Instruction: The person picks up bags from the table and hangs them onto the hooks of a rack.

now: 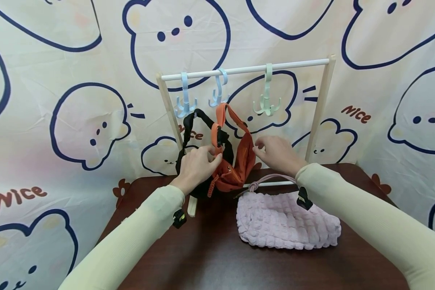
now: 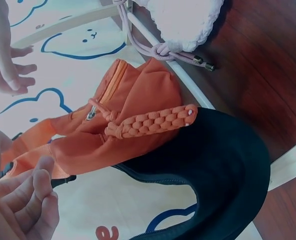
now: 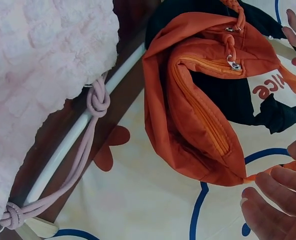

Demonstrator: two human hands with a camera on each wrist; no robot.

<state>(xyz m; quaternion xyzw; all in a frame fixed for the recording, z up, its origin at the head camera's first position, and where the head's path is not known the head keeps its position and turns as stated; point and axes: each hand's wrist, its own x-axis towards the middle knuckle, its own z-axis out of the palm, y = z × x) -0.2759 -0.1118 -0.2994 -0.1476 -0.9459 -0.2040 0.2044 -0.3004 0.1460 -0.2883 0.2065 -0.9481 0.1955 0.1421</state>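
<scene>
One dark table (image 1: 203, 257) bears the pink puffy bag (image 1: 282, 221), and at its eleven o'clock the black bag (image 2: 228, 160) is behind the orange bag (image 1: 243, 159). The right hand (image 1: 279, 153), at the orange bag's three o'clock, is relaxed and grasps nothing; the left hand (image 1: 197, 165), at nine o'clock, bends its fingers beside the strap (image 1: 215, 133), but whether it pinches this, I cannot tell. I judge the orange bag light, soft and easily folding, so better held by the strap.

Hooks (image 1: 266, 105) on rack (image 1: 301, 64), bags (image 1: 245, 155) below, pouch (image 1: 286, 221) on table (image 1: 217, 253) at right
</scene>
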